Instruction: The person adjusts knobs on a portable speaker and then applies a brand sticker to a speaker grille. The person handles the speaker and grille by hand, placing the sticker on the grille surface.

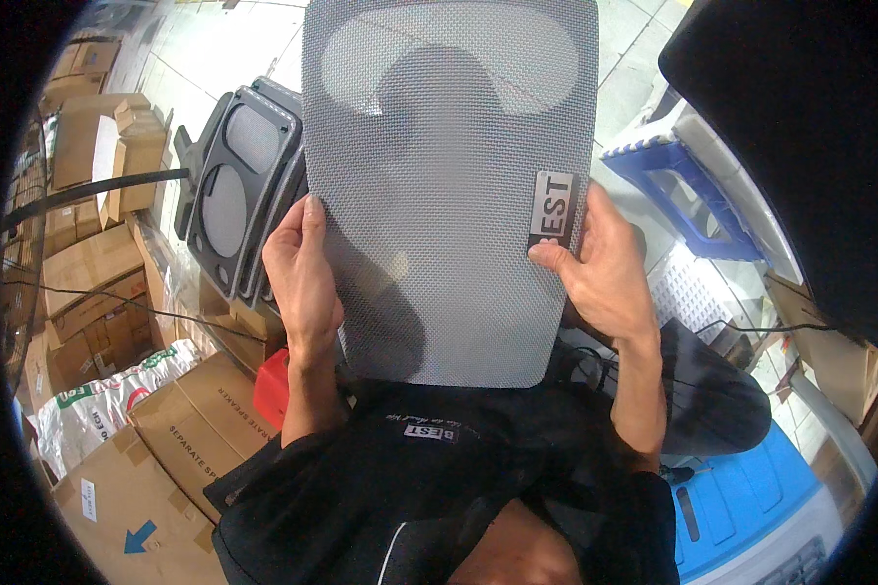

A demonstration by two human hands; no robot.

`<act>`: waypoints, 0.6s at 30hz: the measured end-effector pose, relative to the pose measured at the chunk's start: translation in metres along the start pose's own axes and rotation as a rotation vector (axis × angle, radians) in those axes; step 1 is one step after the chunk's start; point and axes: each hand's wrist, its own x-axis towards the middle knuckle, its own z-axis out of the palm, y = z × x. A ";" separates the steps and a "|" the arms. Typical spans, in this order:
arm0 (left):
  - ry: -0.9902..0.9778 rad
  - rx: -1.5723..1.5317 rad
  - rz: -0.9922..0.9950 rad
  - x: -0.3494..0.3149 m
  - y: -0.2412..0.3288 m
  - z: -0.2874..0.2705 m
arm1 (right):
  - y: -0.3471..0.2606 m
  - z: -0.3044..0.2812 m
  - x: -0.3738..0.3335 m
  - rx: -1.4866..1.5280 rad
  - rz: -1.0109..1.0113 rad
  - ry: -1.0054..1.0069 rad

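Observation:
A grey metal mesh speaker grille (439, 244) with rounded corners is held up in front of my body. My left hand (300, 258) grips its left edge, thumb on the front face and fingers behind. On the right edge my right hand (610, 278) is closed the same way, its thumb touching the lower corner of a silver and black badge (554, 205) fixed to the mesh. The fingers behind the grille are mostly hidden. A pale oval area and a darker rounded shape show on the upper part of the mesh.
Dark grey speaker front panels (226, 210) with round openings stand stacked at the left. Cardboard boxes (137, 497), a white plastic bag (98, 409) and a red object (271, 388) lie nearby. At the right are a blue-and-white plastic piece (688, 200) and a blue lid (741, 507).

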 end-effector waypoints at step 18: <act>0.037 0.042 0.088 -0.006 0.004 0.005 | 0.011 0.006 0.006 0.117 0.097 0.216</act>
